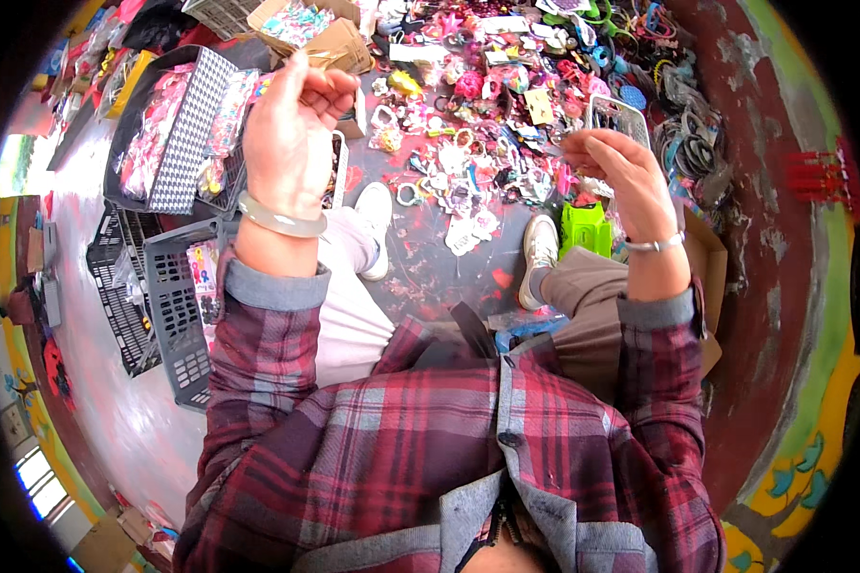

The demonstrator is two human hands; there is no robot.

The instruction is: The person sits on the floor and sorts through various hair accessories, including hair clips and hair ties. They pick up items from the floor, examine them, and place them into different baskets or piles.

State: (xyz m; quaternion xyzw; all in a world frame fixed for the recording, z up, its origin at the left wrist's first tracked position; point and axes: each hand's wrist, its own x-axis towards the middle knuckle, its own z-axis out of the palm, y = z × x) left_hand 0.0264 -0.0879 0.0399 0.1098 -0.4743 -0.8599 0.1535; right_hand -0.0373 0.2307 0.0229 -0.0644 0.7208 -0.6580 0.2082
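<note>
My left hand point(291, 134) is raised in front of the left-hand baskets, palm turned inward. Its fingers curl loosely, and nothing shows in them. On the other side my right hand point(631, 181) hangs in the air with bent fingers pointing left; I see nothing held there either. Between and beyond the hands spreads a pile of small colourful hair accessories point(487, 124) on the floor. Just behind the right hand is a white-rimmed basket point(619, 111), and below its fingers sits a bright green plastic item point(585, 229).
Left of me stand a black bin with a houndstooth panel point(175, 143), holding packaged goods, and grey plastic crates point(167, 301). An open cardboard box point(339, 46) lies at the far left of the pile. A brown carton point(707, 253) is beside my right arm.
</note>
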